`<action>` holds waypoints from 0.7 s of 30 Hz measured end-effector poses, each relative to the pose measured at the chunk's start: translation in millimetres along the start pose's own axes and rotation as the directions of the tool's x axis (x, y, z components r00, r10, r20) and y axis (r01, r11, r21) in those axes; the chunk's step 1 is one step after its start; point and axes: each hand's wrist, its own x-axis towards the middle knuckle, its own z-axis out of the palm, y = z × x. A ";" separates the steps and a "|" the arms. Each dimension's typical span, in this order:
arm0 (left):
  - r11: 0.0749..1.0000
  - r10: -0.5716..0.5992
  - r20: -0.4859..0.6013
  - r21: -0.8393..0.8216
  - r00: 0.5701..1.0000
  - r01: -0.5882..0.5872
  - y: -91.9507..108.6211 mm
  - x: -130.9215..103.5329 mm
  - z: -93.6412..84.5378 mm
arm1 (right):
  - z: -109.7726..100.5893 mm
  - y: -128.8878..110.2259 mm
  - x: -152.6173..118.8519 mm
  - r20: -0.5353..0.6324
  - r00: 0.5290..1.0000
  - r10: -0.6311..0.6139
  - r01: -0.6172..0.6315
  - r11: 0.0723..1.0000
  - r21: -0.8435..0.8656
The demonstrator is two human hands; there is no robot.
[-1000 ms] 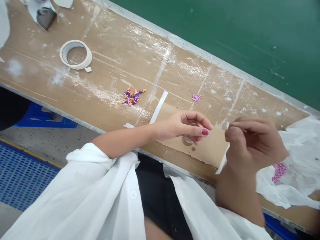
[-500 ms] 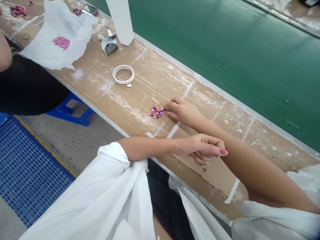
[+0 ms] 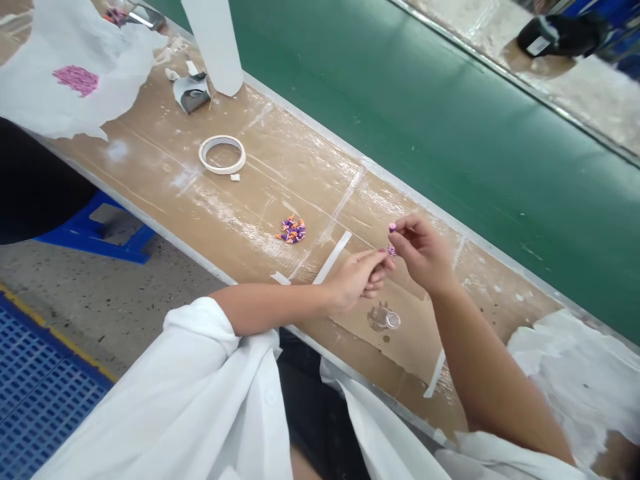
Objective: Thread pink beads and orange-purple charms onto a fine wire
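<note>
My right hand (image 3: 427,257) pinches a small purple piece (image 3: 393,228) with a pale pink top between thumb and fingertips. My left hand (image 3: 357,280) is closed, its fingertips meeting the right hand's over the table. A small pink-and-white striped piece (image 3: 391,249) shows at the left fingertips; the fingers partly hide it. To the left, a little pile of purple and orange pieces (image 3: 292,230) lies on the brown table covering. Below my hands, a small clear ring-shaped item (image 3: 393,321) rests by a wet-looking patch on cardboard (image 3: 410,347).
A roll of white tape (image 3: 223,155) lies farther left. Beyond it are a crumpled scrap (image 3: 193,93) and a white sheet (image 3: 115,80) bearing pink bits (image 3: 76,80). A green panel (image 3: 350,100) borders the table's far side. More white sheeting (image 3: 575,380) lies at right.
My right hand has left the pile and moved right, now holding a small purple piece. My left hand has turned to meet it, uncovering the clear ring-shaped item. The view has shifted right.
</note>
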 end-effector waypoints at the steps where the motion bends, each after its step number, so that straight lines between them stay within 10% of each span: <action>1: 1.000 -0.006 -0.013 0.000 1.000 0.006 -1.1 2.2 -0.7 | -4.2 -6.2 -12.1 -0.039 0.999 0.000 0.002 1.000 0.030; 13: 0.980 -0.182 0.201 0.115 0.963 0.161 -3.0 5.8 -5.3 | 5.9 -37.9 -82.3 -0.246 0.909 -0.335 0.196 0.868 -0.457; 21: 0.997 -0.073 -0.056 -0.043 0.996 0.070 -13.0 15.4 -7.9 | -8.9 13.5 -85.9 -0.295 0.955 -0.009 -0.119 0.903 -0.412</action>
